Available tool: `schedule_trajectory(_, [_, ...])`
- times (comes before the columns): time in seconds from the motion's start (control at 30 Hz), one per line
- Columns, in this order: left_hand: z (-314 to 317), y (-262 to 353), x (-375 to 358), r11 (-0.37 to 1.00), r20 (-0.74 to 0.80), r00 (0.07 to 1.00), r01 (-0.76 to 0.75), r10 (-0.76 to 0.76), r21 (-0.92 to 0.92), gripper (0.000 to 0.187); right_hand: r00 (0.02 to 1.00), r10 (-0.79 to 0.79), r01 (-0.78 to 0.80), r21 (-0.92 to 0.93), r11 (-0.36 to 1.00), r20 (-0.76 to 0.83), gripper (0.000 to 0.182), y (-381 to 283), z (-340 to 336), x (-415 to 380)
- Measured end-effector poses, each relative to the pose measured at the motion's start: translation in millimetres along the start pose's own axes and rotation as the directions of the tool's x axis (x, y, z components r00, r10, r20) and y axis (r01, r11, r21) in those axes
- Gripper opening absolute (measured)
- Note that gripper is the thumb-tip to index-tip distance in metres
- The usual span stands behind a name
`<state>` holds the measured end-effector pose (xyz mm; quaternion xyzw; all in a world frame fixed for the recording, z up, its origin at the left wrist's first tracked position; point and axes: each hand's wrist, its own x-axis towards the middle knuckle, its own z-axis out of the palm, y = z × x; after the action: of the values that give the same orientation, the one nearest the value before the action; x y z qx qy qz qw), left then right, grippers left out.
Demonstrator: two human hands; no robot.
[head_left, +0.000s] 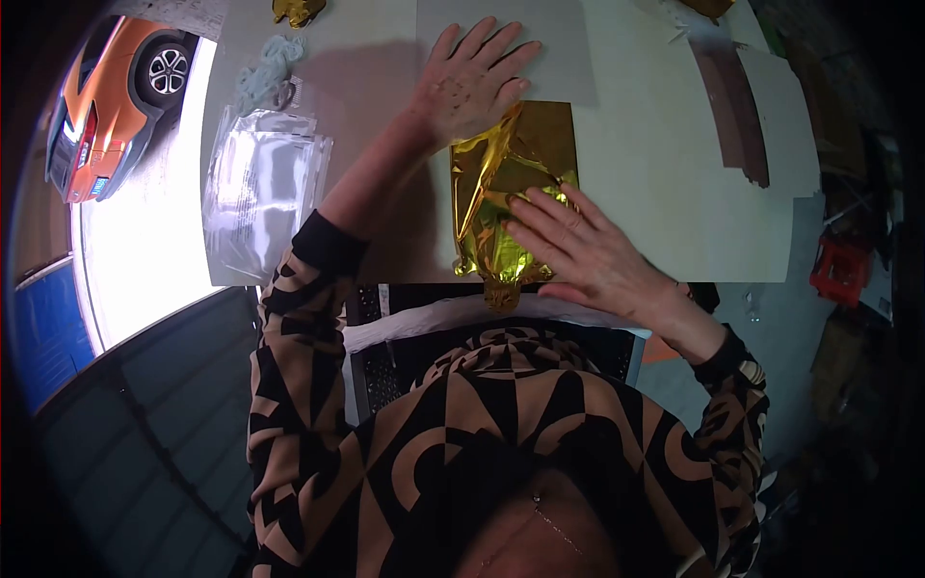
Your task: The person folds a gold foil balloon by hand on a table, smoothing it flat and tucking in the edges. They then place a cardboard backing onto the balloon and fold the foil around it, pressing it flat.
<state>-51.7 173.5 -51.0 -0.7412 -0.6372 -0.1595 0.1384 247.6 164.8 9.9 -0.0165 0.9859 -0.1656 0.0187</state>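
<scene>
A shiny gold foil piece (535, 143) lies on the pale table in front of me, creased, its crumpled lower end hanging over the near edge. My left hand (472, 87) is stretched out at the foil's far left corner, fingers spread, palm down. The heel of that hand seems to touch the foil; contact under it is hidden. My right hand (588, 252) lies flat over the foil's lower right part, fingers extended and thumb apart. Neither hand is closed round anything.
Clear plastic bags (265, 193) lie at the table's left, with a crumpled pale blue cloth (270, 75) beyond them. Another gold piece (297, 10) is at the far left. A brown strip (734, 120) lies at right. A red crate (840, 268) stands beyond the table.
</scene>
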Motion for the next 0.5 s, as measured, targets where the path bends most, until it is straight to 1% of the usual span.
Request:
schedule_trajectory(0.03, [-0.9,0.1,1.2,1.0,-0.002,1.0,-0.002,0.002,-0.002,0.053,1.0,-0.005,0.005,-0.018,1.0,-0.024,0.106,-3.9,7.0,2.1])
schedule_trajectory(0.1, [-4.4,1.5,1.6,1.0,0.064,0.998,0.009,-0.009,-0.004,0.054,0.997,-0.017,0.013,-0.061,0.998,-0.071,0.105,-9.6,18.5,8.2])
schedule_trajectory(0.13, [-5.9,1.8,1.0,1.0,0.096,0.995,0.015,-0.015,-0.004,0.054,0.994,-0.009,0.01,0.01,1.0,-0.105,0.1,-11.2,22.4,11.7])
schedule_trajectory(0.23, [-7.5,3.1,1.6,1.0,0.1,0.995,0.023,-0.023,0.005,0.054,0.987,-0.054,0.056,0.01,0.998,-0.149,0.094,-12.6,24.2,16.4])
schedule_trajectory(0.27, [-7.9,2.8,2.2,1.0,0.099,0.995,0.021,-0.022,0.003,0.054,0.977,-0.046,0.061,0.07,0.996,-0.207,0.079,-14.1,24.5,18.2])
schedule_trajectory(0.37, [-9.3,2.7,2.9,1.0,0.104,0.994,0.023,-0.022,-0.01,0.054,0.97,-0.122,0.101,-0.109,0.989,-0.208,0.06,-11.4,23.1,21.8])
schedule_trajectory(0.4, [-9.9,2.8,2.8,0.999,0.111,0.993,0.028,-0.026,-0.016,0.054,0.965,-0.125,0.107,-0.086,0.991,-0.232,0.048,-11.3,19.4,23.1])
schedule_trajectory(0.43, [-9.4,2.0,2.0,0.999,0.118,0.993,0.034,-0.031,-0.019,0.054,0.962,-0.121,0.109,-0.062,0.992,-0.245,0.047,-11.5,17.4,23.7])
schedule_trajectory(0.5, [-7.5,0.3,-0.2,0.998,0.079,0.997,0.031,-0.027,-0.049,0.056,0.955,-0.115,0.115,-0.019,0.993,-0.274,0.044,-11.5,13.5,25.9])
